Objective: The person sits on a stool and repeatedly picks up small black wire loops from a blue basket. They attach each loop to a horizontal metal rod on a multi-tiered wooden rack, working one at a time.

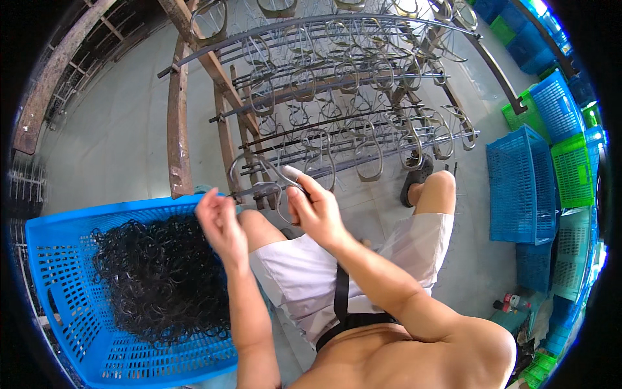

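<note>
My right hand (314, 206) is closed around a curved grey metal hanger (262, 161), whose large loop reaches up and left past my fingers. Its near end bends down below the hand. My left hand (222, 227) is raised by the right rim of a blue plastic basket (129, 209), slightly blurred, with fingers loosely curled and apart. I see nothing in it. A tangled heap of thin black rubber-like rings (165, 279) fills much of the basket.
Ahead stands a wooden rack (178, 129) with metal bars (324, 23) carrying rows of similar looped hangers (369, 155). Blue crates (521, 188) and green crates (570, 168) are stacked along the right. My knees flank the space before the rack.
</note>
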### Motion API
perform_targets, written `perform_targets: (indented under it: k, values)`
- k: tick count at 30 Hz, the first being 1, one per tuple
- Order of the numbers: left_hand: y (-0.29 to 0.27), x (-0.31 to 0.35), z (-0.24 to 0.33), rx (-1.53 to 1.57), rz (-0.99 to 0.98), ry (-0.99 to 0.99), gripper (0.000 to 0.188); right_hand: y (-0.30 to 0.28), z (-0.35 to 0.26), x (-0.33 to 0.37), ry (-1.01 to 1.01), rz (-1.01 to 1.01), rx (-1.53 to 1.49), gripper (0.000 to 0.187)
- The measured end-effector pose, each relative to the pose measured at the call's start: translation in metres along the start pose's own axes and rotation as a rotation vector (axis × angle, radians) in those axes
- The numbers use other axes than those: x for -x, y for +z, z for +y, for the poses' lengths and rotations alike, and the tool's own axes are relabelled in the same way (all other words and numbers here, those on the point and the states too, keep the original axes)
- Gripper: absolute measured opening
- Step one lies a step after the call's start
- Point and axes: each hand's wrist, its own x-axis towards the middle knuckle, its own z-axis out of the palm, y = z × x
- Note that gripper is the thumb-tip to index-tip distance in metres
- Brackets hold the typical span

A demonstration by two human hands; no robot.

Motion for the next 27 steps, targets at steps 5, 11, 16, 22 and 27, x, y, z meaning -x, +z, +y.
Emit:
perform_targets:
  k: [5,11,16,22,27]
  values:
    - [0.027,-0.006,-0.009,0.027,-0.246,-0.267,0.022,0.049,0.050,-0.012,-0.031,0.454,-0.110,0.039]
    - [0.039,-0.003,-0.012,0.143,-0.167,-0.332,0.020,0.051,0.055,-0.024,0.094,0.461,0.068,0.027]
    - [0.037,-0.003,-0.016,0.100,-0.204,-0.265,0.020,0.049,0.043,-0.022,0.089,0.403,0.096,0.036]
    - [0.033,-0.005,-0.012,0.014,-0.214,-0.247,0.018,0.050,0.047,-0.018,0.009,0.394,0.100,0.041]
    - [0.030,-0.004,-0.014,-0.003,-0.237,-0.195,0.019,0.049,0.055,-0.020,0.020,0.443,0.164,0.038]
